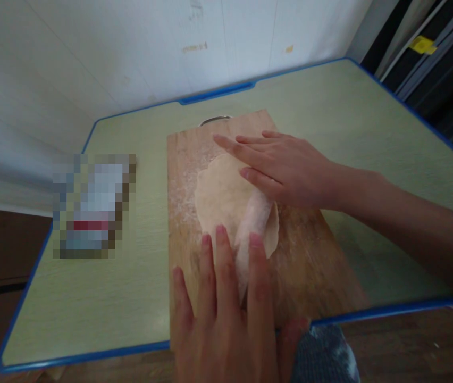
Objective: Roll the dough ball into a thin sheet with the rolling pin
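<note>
A floured rolling pin (pixel 252 219) lies aslant on a flat, roughly round sheet of dough (pixel 220 194). The dough rests on a wooden cutting board (pixel 306 271) dusted with flour. My left hand (pixel 226 324) is over the near end of the pin, palm down, with its fingers spread; it hides that end. Across the far end of the pin lies my right hand (pixel 280 159), flat, with fingers stretched out over the dough's upper right edge. Neither hand is wrapped round the pin.
The board lies on a pale green table with a blue rim (pixel 214 93). To the left is a pixelated rectangular object (pixel 101 207). A metal handle (pixel 215 118) shows at the board's far edge. Behind stands a white wall (pixel 150 48); dark items with yellow tape (pixel 422 45) are at right.
</note>
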{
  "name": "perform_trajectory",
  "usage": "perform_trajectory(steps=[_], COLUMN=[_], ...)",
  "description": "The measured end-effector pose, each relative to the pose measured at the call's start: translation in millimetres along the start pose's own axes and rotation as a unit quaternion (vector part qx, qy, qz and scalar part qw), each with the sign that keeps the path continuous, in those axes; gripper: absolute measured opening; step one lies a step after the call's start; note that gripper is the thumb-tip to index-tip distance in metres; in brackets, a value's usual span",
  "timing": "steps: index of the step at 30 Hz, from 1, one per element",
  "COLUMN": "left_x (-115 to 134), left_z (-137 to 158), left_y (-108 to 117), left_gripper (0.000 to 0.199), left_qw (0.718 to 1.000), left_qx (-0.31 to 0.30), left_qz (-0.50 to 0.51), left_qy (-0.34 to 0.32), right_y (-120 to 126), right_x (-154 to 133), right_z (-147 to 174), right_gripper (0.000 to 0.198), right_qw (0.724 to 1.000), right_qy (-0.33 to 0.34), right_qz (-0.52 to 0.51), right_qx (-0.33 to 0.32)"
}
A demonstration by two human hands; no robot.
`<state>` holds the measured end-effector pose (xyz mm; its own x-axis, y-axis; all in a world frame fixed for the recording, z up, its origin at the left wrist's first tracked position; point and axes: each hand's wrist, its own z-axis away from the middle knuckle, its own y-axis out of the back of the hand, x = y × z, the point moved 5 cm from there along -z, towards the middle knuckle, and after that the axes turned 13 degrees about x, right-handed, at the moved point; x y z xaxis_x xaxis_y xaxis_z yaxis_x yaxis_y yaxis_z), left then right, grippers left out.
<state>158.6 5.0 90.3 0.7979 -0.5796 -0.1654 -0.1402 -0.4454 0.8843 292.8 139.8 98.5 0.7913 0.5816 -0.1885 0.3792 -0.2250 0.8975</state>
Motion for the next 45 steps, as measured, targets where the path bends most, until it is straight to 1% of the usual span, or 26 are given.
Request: perform_trajectory(steps=[3,5,8,12,15,18,21,25,27,33,35,37,41,43,45], left_x=[0.7,-3.7,-10.6,-6.0,-3.4,-7.1,-9.0,0.7,3.7,-4.8,-3.8,0.2,3.7,1.4,-1.8], left_z=[-3.4,-5.6,-4.7,2.0,2.2,-0.8,-1.3,0.1,-0.9,-3.8,-3.8,-5.2,-11.0,-12.1,-10.3], left_y=[-0.1,-1.8,-2.4,0.3,1.1,-1.5,-2.7,2.1,2.7,-2.1,-0.9,0.7,-0.1,-1.6,-2.8], left_gripper=[0.077,0.076,0.076,0.083,0.08,0.08,0.081,0.082,0.079,0.077,0.075,0.072,0.066,0.067,0.07], left_qw=[1.0,1.0,0.998,1.0,1.0,1.0,0.998,0.999,0.999,0.999,0.999,0.999,0.998,0.999,1.0], left_qx=[0.0,-0.013,-0.016,0.009,0.022,0.005,-0.009,0.024,0.031,0.003,0.011,0.022,0.017,0.008,-0.005], left_qz=[-0.008,0.021,0.053,0.02,-0.004,0.028,0.061,0.024,0.007,0.042,0.02,-0.011,-0.046,-0.033,0.003], left_qy=[-0.004,0.0,0.021,0.014,-0.001,-0.014,-0.006,-0.019,-0.028,-0.022,-0.027,-0.037,-0.042,-0.037,-0.029], right_y=[1.5,-1.9,-7.0,-0.5,5.3,1.7,-3.7,1.1,4.3,-4.9,-4.7,0.2,9.0,6.0,-0.1], right_x=[0.1,-0.6,-1.7,-0.9,-0.1,-1.0,-1.9,-2.1,-2.0,-2.6,-2.0,0.0,3.5,3.2,1.7], right_z=[4.2,0.0,-7.9,-2.3,5.3,2.1,-4.4,1.3,5.1,-6.5,-4.8,3.4,17.0,12.5,3.2], right_gripper=[0.057,0.056,0.056,0.057,0.057,0.058,0.059,0.058,0.058,0.06,0.058,0.057,0.059,0.059,0.059], right_qw=[1.0,1.0,0.999,1.0,1.0,0.999,0.999,1.0,1.0,1.0,1.0,1.0,0.999,0.999,0.999], right_qy=[-0.003,-0.01,-0.012,-0.007,-0.013,-0.019,-0.018,-0.009,-0.011,-0.023,-0.019,-0.02,-0.036,-0.039,-0.033], right_qz=[0.004,0.016,0.03,0.027,0.017,0.026,0.033,0.018,0.009,0.021,0.024,0.022,0.01,0.02,0.035], right_qx=[0.002,-0.001,-0.007,0.008,0.016,0.013,0.012,0.023,0.027,-0.002,-0.006,-0.001,0.02,0.019,0.012])
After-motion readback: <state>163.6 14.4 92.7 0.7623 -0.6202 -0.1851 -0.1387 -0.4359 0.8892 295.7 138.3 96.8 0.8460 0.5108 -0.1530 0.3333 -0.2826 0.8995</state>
